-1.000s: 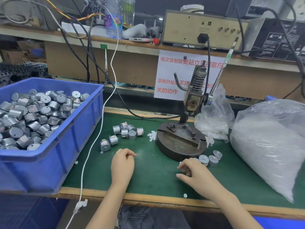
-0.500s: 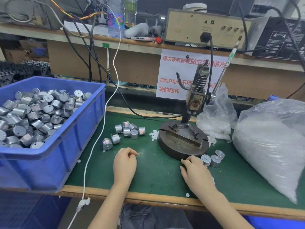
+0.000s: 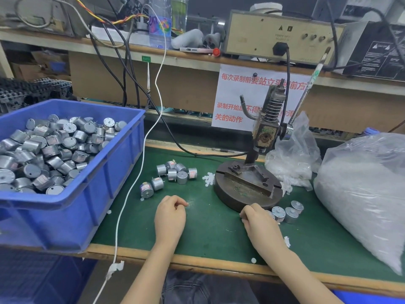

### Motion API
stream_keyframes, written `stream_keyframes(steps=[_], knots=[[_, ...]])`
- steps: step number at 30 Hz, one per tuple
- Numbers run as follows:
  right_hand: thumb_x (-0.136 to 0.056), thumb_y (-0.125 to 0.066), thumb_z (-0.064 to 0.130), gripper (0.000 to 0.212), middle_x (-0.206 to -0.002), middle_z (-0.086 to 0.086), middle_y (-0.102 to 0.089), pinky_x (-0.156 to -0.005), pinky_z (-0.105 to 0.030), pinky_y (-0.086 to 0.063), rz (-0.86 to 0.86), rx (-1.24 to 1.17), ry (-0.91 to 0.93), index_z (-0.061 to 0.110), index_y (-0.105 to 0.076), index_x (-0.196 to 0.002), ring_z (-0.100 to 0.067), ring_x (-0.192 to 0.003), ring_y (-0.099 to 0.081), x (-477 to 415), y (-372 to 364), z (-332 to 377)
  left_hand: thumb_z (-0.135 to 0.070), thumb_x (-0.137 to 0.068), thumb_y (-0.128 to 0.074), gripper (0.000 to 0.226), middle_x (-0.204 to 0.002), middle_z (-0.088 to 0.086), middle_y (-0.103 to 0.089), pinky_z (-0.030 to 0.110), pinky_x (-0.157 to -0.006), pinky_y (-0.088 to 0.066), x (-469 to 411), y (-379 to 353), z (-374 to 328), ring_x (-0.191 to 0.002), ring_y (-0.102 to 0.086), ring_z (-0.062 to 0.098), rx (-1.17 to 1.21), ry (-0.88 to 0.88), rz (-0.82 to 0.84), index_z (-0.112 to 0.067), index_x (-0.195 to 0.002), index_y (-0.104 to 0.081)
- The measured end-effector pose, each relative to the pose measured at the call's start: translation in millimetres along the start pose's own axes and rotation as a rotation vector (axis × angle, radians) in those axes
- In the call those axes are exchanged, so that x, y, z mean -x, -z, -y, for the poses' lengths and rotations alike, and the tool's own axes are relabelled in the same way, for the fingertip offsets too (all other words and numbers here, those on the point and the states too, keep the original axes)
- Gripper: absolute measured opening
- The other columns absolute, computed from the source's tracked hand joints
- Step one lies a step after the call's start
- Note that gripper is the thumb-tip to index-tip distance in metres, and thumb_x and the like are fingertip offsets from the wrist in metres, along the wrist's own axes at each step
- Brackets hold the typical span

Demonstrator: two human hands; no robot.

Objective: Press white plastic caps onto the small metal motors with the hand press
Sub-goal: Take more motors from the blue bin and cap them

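The hand press (image 3: 265,132) stands on its round iron base (image 3: 241,198) at the middle of the green mat. Several small metal motors (image 3: 175,172) lie loose left of the base, beside a little heap of white plastic caps (image 3: 208,178). Three more motors (image 3: 285,212) stand at the base's front right. My left hand (image 3: 171,218) rests on the mat, fingers loosely curled, nothing visibly in it. My right hand (image 3: 260,224) lies at the base's front edge with curled fingers, touching the nearest motor; its fingertips are hidden.
A blue bin (image 3: 72,202) full of motors fills the left side. A big clear bag (image 3: 368,189) of white caps lies at the right, a smaller bag (image 3: 293,154) behind the press. A white cable (image 3: 135,183) hangs across the mat. The press lever (image 3: 306,95) slants up right.
My right hand slid forward from the open mat to the base's front edge and its fingers curled in. My left hand stayed where it was.
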State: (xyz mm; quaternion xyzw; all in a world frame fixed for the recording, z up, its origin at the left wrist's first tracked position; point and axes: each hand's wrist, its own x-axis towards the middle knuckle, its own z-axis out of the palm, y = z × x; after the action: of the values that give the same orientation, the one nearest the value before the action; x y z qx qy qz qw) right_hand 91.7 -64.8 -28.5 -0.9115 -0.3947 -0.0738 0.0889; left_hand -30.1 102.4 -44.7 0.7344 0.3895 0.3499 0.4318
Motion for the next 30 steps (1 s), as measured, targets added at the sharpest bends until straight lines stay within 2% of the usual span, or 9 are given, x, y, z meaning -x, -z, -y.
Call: stream_keyframes(steps=[4,11,17,23,26,30], knots=[[-0.096,-0.042,0.012,0.022,-0.115,-0.002,-0.053,-0.087,-0.027,-0.037,0.012,-0.069,0.058,0.014,-0.052,-0.115,-0.021,-0.108,-0.049,-6,-1,8,0.007,-0.079,-0.043,0.035,-0.083,-0.004,-0.055,0.027,-0.062,-0.029,0,0,-1,-0.080,-0.050,0.018,0.001,-0.001,0.002,-0.021,-0.066,-0.058],[-0.090,-0.055,0.012,0.013,-0.101,-0.002,-0.059,-0.081,-0.023,-0.036,-0.078,-0.347,0.184,0.011,-0.060,-0.102,-0.019,-0.097,-0.054,-27,-2,49,0.007,-0.079,-0.044,0.033,-0.082,-0.005,-0.054,0.027,-0.062,-0.029,0,-1,-1,-0.079,-0.050,0.019,0.012,0.005,0.000,-0.019,-0.068,-0.060],[-0.091,-0.049,0.005,0.018,-0.106,-0.007,-0.058,-0.086,-0.024,-0.035,-0.028,-0.356,0.339,0.005,-0.058,-0.106,-0.021,-0.104,-0.051,-50,-14,88,0.010,-0.078,-0.045,0.028,-0.083,0.000,-0.054,0.022,-0.063,-0.027,0,1,-3,-0.080,-0.050,0.018,0.025,-0.001,-0.039,-0.010,-0.072,-0.064],[-0.092,-0.047,0.008,0.019,-0.107,-0.008,-0.058,-0.086,-0.028,-0.036,0.028,-0.290,0.410,0.007,-0.060,-0.106,-0.023,-0.103,-0.050,-44,-23,88,0.010,-0.076,-0.045,0.023,-0.080,0.001,-0.052,0.023,-0.068,-0.030,-3,0,-4,-0.086,-0.051,0.025,-0.002,-0.007,-0.078,-0.002,-0.074,-0.064],[-0.089,-0.052,0.005,0.018,-0.101,-0.004,-0.065,-0.086,-0.023,-0.039,0.063,-0.413,0.373,0.008,-0.065,-0.101,-0.018,-0.097,-0.055,-48,-16,86,0.009,-0.077,-0.045,0.022,-0.079,-0.001,-0.050,0.024,-0.071,-0.032,-3,-1,-4,-0.088,-0.051,0.025,-0.020,-0.018,-0.060,-0.003,-0.074,-0.064],[-0.089,-0.053,0.002,0.020,-0.099,-0.001,-0.067,-0.074,-0.010,-0.036,-0.011,-0.627,0.143,0.010,-0.068,-0.098,-0.011,-0.091,-0.058,-70,-6,89,0.010,-0.077,-0.045,0.023,-0.079,-0.003,-0.048,0.023,-0.071,-0.031,-4,-2,-2,-0.090,-0.051,0.025,-0.020,-0.024,-0.062,-0.003,-0.077,-0.063]])
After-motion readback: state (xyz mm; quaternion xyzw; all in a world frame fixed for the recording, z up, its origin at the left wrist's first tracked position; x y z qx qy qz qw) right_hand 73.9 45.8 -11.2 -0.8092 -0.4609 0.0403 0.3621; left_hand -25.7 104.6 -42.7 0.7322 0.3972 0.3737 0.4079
